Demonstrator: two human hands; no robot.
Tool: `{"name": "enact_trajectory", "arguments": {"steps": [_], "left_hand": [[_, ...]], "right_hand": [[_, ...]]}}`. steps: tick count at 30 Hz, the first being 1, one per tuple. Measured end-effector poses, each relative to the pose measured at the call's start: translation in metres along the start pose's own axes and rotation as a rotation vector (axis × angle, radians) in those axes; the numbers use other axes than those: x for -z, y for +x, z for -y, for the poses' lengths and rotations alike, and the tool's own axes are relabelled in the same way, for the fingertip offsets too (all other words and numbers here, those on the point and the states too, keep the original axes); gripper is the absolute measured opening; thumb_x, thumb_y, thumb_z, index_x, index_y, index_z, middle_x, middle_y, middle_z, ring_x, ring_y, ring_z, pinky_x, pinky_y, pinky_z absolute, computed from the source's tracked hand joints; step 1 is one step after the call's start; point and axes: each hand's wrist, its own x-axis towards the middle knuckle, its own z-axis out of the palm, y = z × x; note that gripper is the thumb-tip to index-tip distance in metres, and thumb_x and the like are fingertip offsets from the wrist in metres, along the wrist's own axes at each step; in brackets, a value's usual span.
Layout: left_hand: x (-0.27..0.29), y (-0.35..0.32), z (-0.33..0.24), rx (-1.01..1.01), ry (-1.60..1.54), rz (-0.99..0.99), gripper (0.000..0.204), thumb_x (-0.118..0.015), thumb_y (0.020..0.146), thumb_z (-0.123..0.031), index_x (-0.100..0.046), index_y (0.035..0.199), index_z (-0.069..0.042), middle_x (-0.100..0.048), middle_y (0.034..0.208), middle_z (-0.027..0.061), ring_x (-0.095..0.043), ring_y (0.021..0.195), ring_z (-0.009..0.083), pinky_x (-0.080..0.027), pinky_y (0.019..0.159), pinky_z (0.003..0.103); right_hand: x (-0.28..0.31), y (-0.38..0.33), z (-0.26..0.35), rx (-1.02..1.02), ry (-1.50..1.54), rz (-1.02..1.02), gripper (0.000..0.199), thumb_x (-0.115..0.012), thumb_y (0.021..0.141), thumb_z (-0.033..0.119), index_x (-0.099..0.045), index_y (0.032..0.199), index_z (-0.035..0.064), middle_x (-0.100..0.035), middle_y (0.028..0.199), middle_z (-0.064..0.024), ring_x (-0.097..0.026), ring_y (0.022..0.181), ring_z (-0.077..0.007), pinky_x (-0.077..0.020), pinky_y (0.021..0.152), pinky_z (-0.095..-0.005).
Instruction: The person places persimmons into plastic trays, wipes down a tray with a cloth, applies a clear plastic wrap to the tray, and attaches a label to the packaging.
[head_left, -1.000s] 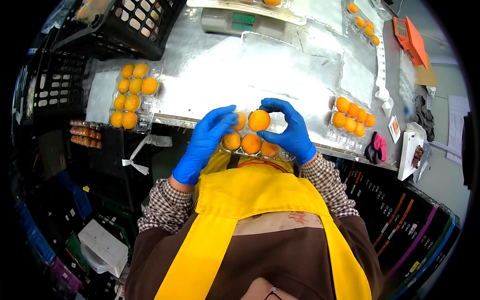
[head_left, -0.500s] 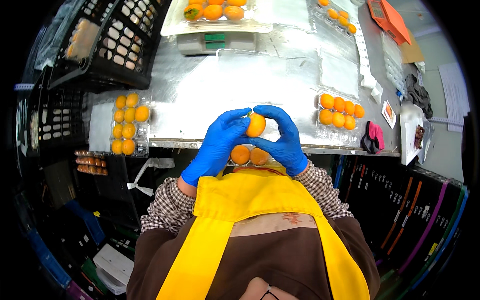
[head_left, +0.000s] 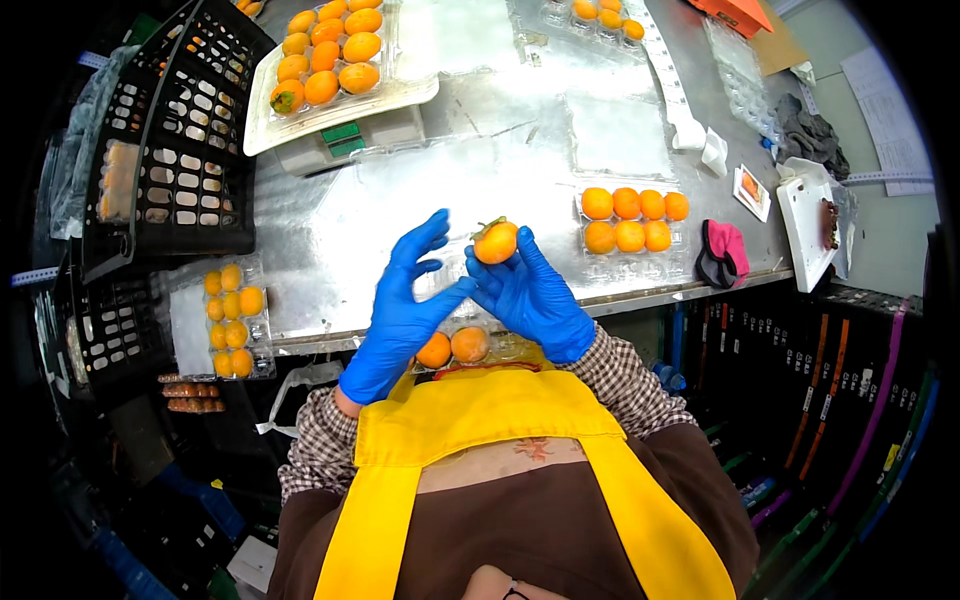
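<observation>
Between the thumb and fingers of my blue-gloved right hand [head_left: 537, 305] is an orange persimmon [head_left: 497, 245], its green leafy cap turned up and away from me. My left hand [head_left: 405, 300], in a blue glove too, is to the left of the fruit. Its fingers are spread and hold nothing, and its thumb points toward the right hand. Below the hands, by my apron [head_left: 480, 410], a clear tray partly shows with two orange fruits [head_left: 451, 347] in it; the rest of that tray is hidden.
A scale [head_left: 350, 140] at the back left bears a white tray [head_left: 415, 92] of several persimmons. Clear packs of orange fruit stand right [head_left: 628, 220] and left [head_left: 235, 318]. Black crates [head_left: 195, 150] rise at the left. A pink and black cloth item [head_left: 722, 254] lies near the table's edge.
My left hand has let go of the persimmon and opened, moving left. The right hand has turned and keeps the fruit. The view has shifted, showing more of the scale.
</observation>
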Motion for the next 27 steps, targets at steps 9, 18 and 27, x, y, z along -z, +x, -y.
{"name": "enact_trajectory", "arguments": {"steps": [9, 18, 27], "left_hand": [[-0.038, 0.037, 0.005, -0.089, 0.0, 0.076, 0.066, -0.069, 0.069, -0.001, -0.041, 0.128, -0.008, -0.049, 0.121, 0.0092, -0.047, 0.112, 0.0188, -0.037, 0.095, 0.03], [-0.051, 0.062, 0.009, 0.182, -0.41, 0.04, 0.058, -0.064, 0.074, 0.001, -0.041, 0.127, -0.004, -0.05, 0.12, 0.0106, -0.05, 0.109, 0.0206, -0.041, 0.094, 0.033], [-0.064, 0.086, -0.001, 0.32, -0.83, 0.101, 0.067, -0.067, 0.074, -0.011, -0.033, 0.132, -0.004, -0.05, 0.117, 0.0143, -0.05, 0.109, 0.0254, -0.042, 0.093, 0.038]], "right_hand": [[-0.003, 0.001, 0.018, -0.088, -0.078, 0.036, 0.056, -0.041, 0.086, 0.053, -0.04, 0.121, 0.0088, -0.053, 0.108, -0.0098, -0.054, 0.098, -0.0176, -0.0453, 0.087, -0.0376], [-0.009, -0.017, 0.059, -0.149, -0.388, -0.087, 0.068, -0.036, 0.085, 0.059, -0.039, 0.123, 0.0029, -0.052, 0.111, -0.0133, -0.054, 0.099, -0.023, -0.0426, 0.089, -0.0354], [0.001, -0.015, 0.105, 0.744, -1.198, -0.043, 0.046, -0.069, 0.074, 0.013, -0.049, 0.114, 0.0025, -0.055, 0.108, -0.0084, -0.053, 0.099, -0.0175, -0.0417, 0.086, -0.0268]]}}
